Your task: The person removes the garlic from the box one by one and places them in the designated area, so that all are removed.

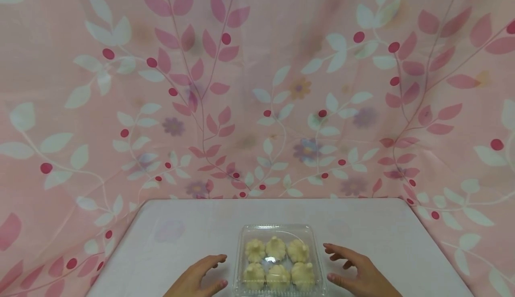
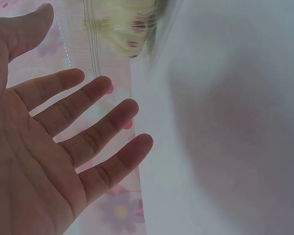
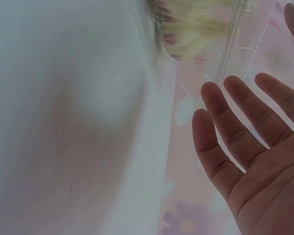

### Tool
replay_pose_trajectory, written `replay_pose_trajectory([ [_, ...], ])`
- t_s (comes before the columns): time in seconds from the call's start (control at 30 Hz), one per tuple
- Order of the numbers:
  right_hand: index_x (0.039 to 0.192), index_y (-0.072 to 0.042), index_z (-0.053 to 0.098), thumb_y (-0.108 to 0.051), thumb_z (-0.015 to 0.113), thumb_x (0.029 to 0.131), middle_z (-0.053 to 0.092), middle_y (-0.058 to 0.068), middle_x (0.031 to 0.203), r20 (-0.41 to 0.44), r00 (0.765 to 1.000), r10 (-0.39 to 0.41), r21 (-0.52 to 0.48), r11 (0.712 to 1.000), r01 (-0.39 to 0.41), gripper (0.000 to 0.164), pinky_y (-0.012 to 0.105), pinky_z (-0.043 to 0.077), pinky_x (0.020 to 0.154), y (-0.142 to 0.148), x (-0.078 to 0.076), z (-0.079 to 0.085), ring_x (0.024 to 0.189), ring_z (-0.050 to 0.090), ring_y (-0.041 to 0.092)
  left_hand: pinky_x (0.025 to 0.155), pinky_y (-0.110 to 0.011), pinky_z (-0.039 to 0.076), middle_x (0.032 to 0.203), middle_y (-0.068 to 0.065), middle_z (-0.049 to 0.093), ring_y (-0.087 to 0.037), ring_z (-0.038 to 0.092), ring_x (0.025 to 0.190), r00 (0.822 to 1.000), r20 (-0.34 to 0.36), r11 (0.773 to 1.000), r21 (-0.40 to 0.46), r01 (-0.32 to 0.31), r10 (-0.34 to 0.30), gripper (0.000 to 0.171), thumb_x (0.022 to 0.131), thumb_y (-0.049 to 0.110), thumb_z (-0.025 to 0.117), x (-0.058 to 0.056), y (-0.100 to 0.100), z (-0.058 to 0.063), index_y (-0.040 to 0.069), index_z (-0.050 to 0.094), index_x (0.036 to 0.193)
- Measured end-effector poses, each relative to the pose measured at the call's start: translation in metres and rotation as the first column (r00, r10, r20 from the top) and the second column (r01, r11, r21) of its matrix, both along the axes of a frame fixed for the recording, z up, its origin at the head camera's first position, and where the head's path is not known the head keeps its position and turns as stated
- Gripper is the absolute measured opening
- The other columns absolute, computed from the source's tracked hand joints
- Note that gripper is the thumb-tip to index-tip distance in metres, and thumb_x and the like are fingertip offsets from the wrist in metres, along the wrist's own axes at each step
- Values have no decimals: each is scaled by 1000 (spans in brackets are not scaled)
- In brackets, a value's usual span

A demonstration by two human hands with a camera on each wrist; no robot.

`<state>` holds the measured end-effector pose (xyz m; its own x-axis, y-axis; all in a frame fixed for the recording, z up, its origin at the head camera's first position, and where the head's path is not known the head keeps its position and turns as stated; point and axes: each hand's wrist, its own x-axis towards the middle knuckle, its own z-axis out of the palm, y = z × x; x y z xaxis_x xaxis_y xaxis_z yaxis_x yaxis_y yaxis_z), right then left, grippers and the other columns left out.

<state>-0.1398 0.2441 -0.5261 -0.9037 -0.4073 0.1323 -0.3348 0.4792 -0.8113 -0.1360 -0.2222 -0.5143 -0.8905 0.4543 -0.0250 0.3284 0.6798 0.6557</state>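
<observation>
A clear plastic clamshell box [image 1: 295, 232] stands at the near middle of the table with its lid down. Inside lie several pale cream, ridged pieces [image 1: 275, 247], shaped like garlic bulbs with short stubs, in two rows. Just left of the box is my left hand [image 1: 200, 275], fingers extended and thumb apart. My right hand [image 1: 359, 273] mirrors it on the other side, a small gap from the box wall. In both wrist views the palms hold nothing, and a box edge with purplish-marked cream pieces [image 2: 130, 27] shows past the fingers.
The white-covered table [image 1: 193, 225] has its far edge against a pink hanging cloth [image 1: 249, 86] printed with leaves, berries and flowers. The same cloth drops along the table's left and right sides.
</observation>
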Motion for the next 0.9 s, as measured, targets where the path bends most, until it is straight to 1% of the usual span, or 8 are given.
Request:
replay_pose_trajectory([
  [0.1, 147, -17, 46, -25, 68, 95, 59, 10, 133, 43, 998, 36, -7, 999, -36, 57, 32, 51, 76, 0, 0, 1, 106, 62, 19, 79, -49, 52, 130, -7, 59, -29, 59, 109, 998, 57, 1000, 27, 9, -10, 62, 95, 51, 60, -1, 1, 0, 10, 52, 140],
  [0.2, 148, -13, 44, -23, 65, 97, 61, 10, 128, 82, 994, 66, -21, 998, -64, 57, 32, 51, 75, 0, 1, 1, 106, 62, 20, 77, -51, 51, 129, -9, 59, -30, 59, 108, 993, 110, 997, 71, 23, -31, 57, 96, 46, 61, -2, 3, 0, 8, 53, 139],
  [0.33, 148, -13, 43, -23, 65, 97, 62, 7, 123, 122, 989, 78, -42, 996, -74, 57, 31, 50, 75, -2, 1, 0, 104, 62, 20, 76, -46, 51, 127, -12, 60, -27, 60, 107, 985, 156, 990, 132, 50, -71, 50, 99, 37, 60, -3, 3, -1, 6, 54, 137],
  [0.5, 147, -10, 44, -23, 65, 97, 64, 3, 116, 151, 984, 97, -58, 994, -89, 56, 30, 52, 76, -4, 2, -1, 100, 63, 18, 75, -37, 51, 125, -12, 60, -21, 61, 105, 981, 172, 983, 173, 59, -89, 46, 99, 31, 61, -3, 3, -4, 5, 55, 136],
  [0.67, 144, -6, 45, -22, 64, 97, 66, 1, 112, 144, 979, 146, -89, 987, -135, 53, 29, 52, 76, -4, 2, -3, 99, 64, 18, 74, -33, 51, 125, -13, 61, -20, 61, 104, 978, 174, 973, 219, 73, -113, 43, 100, 28, 60, -3, 3, -7, 4, 55, 135],
  [0.77, 141, -5, 47, -19, 63, 98, 67, 2, 111, 142, 975, 171, -114, 981, -156, 48, 30, 52, 76, -5, 1, -5, 99, 65, 18, 74, -34, 51, 125, -15, 60, -21, 61, 105, 977, 166, 963, 252, 90, -135, 42, 101, 26, 59, -2, 2, -9, 3, 55, 135],
  [0.9, 137, -3, 50, -18, 62, 98, 66, 2, 111, 145, 971, 189, -134, 976, -170, 43, 30, 52, 76, -6, 0, -7, 97, 65, 18, 75, -35, 51, 125, -16, 60, -22, 61, 106, 972, 177, 953, 288, 96, -151, 40, 101, 24, 57, -1, 2, -11, 3, 55, 134],
])
